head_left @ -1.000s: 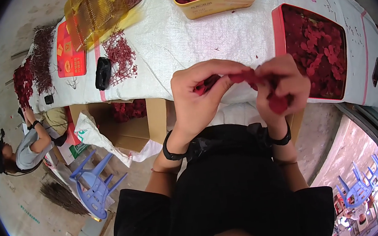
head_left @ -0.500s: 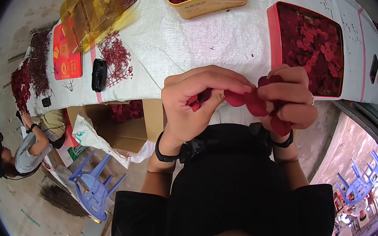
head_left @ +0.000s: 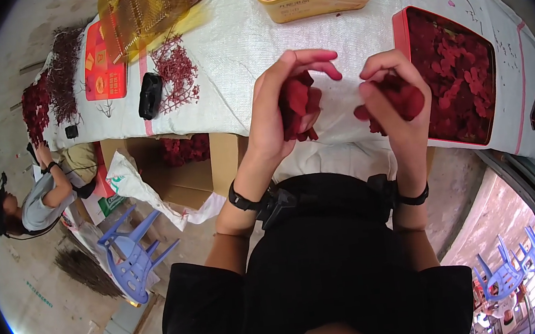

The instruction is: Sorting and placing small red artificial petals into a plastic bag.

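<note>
Two hands are held apart from each other above the near edge of the tabletop (head_left: pixel 223 57), which is covered with white woven sheeting. A wad of red petals (head_left: pixel 300 101) is gripped in the left hand (head_left: pixel 269 111), its thumb and forefinger extended toward the right. A bunch of dark red petals (head_left: pixel 407 101) is enclosed by the curled fingers of the right hand (head_left: pixel 412 129). Just right of the right hand, a red box (head_left: pixel 402 39) filled with petals is noted. Beyond both hands, a yellow tin (head_left: pixel 329 5), likewise filled, is placed. Left of the left hand, red stems (head_left: pixel 178 75), a black object (head_left: pixel 150 94) and a flat red box (head_left: pixel 100 67) are laid out. Below these, an open cardboard box (head_left: pixel 228 161) is positioned; loose red material is seen inside. Farther left, a co-worker (head_left: pixel 43 200) in a grey top is observed beside the tabletop, and a blue plastic chair (head_left: pixel 130 256) is located below.
</note>
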The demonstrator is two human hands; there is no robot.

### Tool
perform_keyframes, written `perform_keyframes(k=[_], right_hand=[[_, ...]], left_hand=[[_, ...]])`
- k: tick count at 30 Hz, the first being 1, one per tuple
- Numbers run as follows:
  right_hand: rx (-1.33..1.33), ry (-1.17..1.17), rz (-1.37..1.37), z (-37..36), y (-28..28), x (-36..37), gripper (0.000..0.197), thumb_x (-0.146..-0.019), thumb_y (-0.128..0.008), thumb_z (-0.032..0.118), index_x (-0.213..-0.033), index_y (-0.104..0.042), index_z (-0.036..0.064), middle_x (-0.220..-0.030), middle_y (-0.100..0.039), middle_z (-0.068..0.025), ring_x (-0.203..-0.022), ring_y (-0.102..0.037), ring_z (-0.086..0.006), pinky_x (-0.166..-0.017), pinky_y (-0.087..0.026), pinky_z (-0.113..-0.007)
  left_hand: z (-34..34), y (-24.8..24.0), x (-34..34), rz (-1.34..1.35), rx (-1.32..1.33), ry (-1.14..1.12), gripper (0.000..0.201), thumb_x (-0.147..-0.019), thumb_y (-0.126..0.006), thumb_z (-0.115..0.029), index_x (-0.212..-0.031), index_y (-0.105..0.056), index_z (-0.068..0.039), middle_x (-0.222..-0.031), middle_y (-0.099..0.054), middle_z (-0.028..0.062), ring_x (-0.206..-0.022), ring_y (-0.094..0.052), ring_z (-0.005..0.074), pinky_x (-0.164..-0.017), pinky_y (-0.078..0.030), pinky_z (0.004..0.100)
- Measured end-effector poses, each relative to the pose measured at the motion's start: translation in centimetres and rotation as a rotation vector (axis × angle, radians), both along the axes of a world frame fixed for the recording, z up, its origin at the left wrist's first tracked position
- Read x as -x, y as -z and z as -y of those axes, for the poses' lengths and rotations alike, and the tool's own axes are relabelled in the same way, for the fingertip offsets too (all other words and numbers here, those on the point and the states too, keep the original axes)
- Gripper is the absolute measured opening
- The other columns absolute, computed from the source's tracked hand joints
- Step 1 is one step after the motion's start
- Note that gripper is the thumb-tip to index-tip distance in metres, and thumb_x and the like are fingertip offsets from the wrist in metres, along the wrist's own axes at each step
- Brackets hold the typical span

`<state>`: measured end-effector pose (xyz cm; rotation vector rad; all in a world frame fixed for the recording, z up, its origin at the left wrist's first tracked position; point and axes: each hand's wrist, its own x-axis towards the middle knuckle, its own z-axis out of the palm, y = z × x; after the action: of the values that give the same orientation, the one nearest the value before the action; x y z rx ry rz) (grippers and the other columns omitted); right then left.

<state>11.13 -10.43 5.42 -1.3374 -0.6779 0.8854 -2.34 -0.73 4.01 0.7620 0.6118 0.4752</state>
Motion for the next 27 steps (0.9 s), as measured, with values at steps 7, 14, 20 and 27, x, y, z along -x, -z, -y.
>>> perform_keyframes(k=[7,14,20,27], right_hand=[[0.198,-0.21,0.296,-0.1,0.8,1.6,0.021,-0.076,-0.073,0.0,-0.092,-0.061,0.0029,-0.066,-0.045,0.0057,-0.055,-0.037,-0.0001,-0.048,-0.026,-0.017],[0.078,-0.194,0.391,-0.7,0.5,1.7,0.022,-0.072,-0.076,-0.001,-0.091,-0.066,0.0031,-0.063,-0.045,0.0062,-0.055,-0.039,0.0003,-0.047,-0.025,-0.018],[-0.061,-0.052,0.454,-0.9,1.6,1.6,0.023,-0.069,-0.076,-0.004,-0.089,-0.069,0.0052,-0.061,-0.043,0.0055,-0.054,-0.04,-0.003,-0.047,-0.03,-0.02],[-0.343,0.006,1.175,-0.6,0.6,-0.8,0.026,-0.063,-0.079,0.001,-0.087,-0.072,0.0082,-0.06,-0.044,-0.0008,-0.05,-0.042,-0.0114,-0.046,-0.032,-0.024]], left_hand=[[0.4,2.2,-1.0,-0.06,-0.188,-0.281,0.048,-0.099,-0.032,-0.038,-0.107,-0.057,0.002,-0.087,-0.061,0.0087,-0.048,-0.036,0.0058,-0.041,-0.028,0.0207],[0.4,2.2,-0.8,-0.124,-0.23,-0.281,0.045,-0.1,-0.035,-0.037,-0.1,-0.06,0.0,-0.083,-0.062,0.0063,-0.053,-0.041,0.0043,-0.046,-0.034,0.0192],[-0.3,2.2,0.0,-0.104,-0.201,-0.254,0.045,-0.1,-0.037,-0.037,-0.096,-0.062,0.0,-0.075,-0.062,0.0052,-0.045,-0.038,0.004,-0.041,-0.031,0.0198],[-1.7,1.7,2.4,-0.009,0.222,0.087,0.042,-0.097,-0.047,-0.036,-0.093,-0.065,0.002,-0.059,-0.057,0.0023,-0.038,-0.035,0.0034,-0.037,-0.024,0.02]])
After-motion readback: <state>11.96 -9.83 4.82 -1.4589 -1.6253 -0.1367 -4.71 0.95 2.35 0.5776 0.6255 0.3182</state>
